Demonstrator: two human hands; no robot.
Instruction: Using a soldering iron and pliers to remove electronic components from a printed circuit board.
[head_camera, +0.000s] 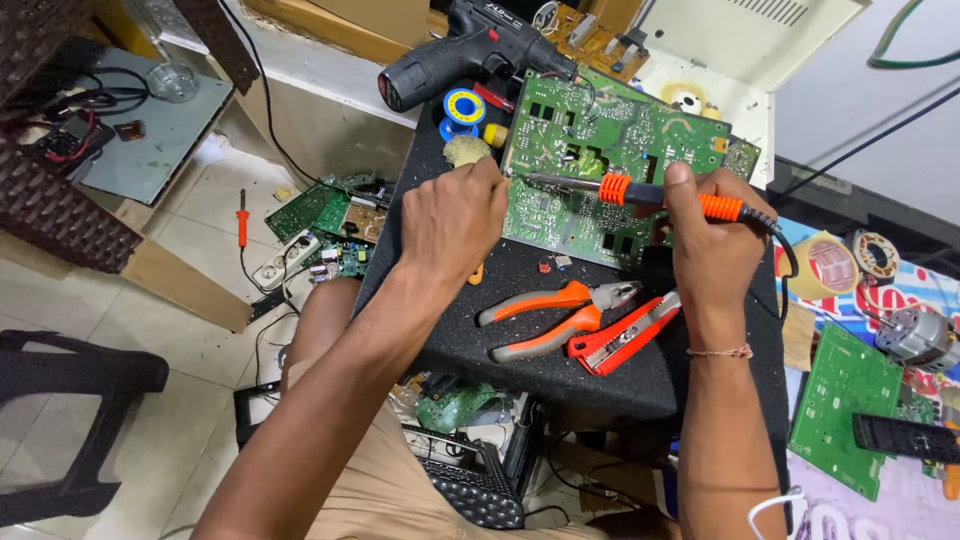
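pliers (555, 318) and orange cutter (625, 335) lie nearest on black foam mat (640, 385), side by side. right hand (712, 235) clamped round orange soldering iron (660, 195), tip over left edge of green circuit board (610, 165). left hand (450, 225) closed near board edge, fingers pinched, can't tell on what. beyond: solder spool (464, 107), black drill (470, 55).

Pale tiled floor (190, 225), black plastic stool (70, 400) at left, dark foam-topped table (640, 385).
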